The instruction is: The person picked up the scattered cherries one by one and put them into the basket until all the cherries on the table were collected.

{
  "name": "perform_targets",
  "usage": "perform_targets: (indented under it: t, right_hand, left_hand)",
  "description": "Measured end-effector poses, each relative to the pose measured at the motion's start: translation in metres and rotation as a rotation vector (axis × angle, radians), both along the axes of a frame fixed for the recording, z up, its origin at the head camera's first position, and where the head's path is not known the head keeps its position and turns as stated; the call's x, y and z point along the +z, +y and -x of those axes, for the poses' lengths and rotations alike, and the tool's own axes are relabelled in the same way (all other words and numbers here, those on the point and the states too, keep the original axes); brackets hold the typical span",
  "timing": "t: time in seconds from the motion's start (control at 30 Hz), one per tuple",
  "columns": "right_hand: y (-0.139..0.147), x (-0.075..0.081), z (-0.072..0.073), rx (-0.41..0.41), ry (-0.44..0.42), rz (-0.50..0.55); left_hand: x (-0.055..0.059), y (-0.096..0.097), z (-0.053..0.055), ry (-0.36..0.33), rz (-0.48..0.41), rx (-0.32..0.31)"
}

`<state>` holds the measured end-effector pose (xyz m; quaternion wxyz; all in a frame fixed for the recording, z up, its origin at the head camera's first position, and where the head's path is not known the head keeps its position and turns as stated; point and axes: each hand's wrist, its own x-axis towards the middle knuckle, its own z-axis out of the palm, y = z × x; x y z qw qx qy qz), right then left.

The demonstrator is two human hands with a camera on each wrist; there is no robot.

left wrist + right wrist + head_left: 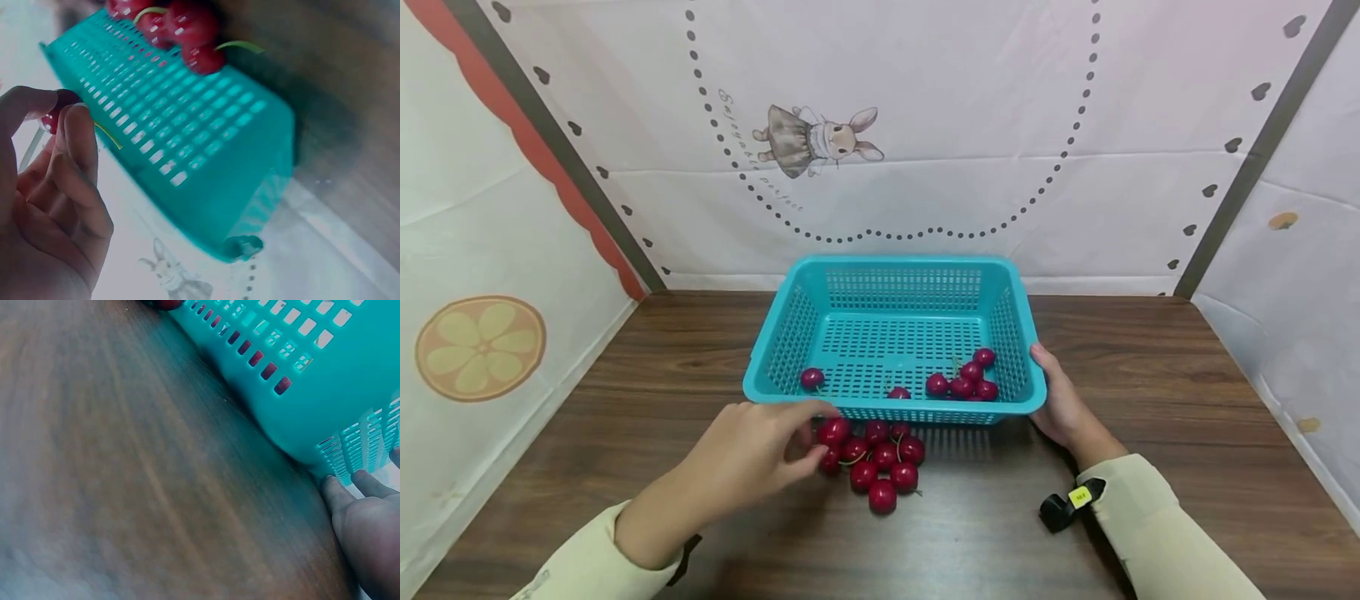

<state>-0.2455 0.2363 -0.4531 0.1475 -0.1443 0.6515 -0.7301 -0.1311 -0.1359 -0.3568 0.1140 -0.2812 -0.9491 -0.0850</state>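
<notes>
Between thumb and fingertips my left hand [752, 450] pinches a cherry [53, 119], its green stem sticking out in the left wrist view. That hand is at the front left of the blue plastic basket [895, 407], beside a cluster of dark red cherries [883, 456] on the table. My right hand [1063, 408] holds the basket's right side, with a digit at the rim; in the right wrist view its fingertips [359, 478] touch the outer slotted wall. Inside the basket are several cherries [972, 379] grouped at the right and a lone cherry [812, 379] at the left.
The basket stands on a dark wooden table [1150, 375]. A white printed cloth [925, 108] hangs behind it, with more cloth along both sides. A small black device [1058, 512] with a yellow label is strapped at my right wrist.
</notes>
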Motion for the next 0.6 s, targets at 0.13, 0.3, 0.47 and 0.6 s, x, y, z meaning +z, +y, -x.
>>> perform_targets:
  t: [0.13,0.3,0.47,0.6]
  right_hand:
    - [0.0,0.001,0.0,0.002,0.006,-0.006]
    - [-0.001,0.001,0.002,0.011,0.009,-0.006]
    - [0.001,0.001,0.001,0.001,-0.004,-0.007]
    - [0.002,0.001,0.0,0.01,-0.005,-0.007]
  left_hand:
    - [0.015,0.004,0.003,-0.013,-0.028,0.014]
    - [0.024,0.005,0.009,0.033,-0.086,0.004]
    - [0.031,0.007,0.026,0.066,-0.114,0.042]
    - [0.031,0.006,0.044,0.046,-0.08,0.114]
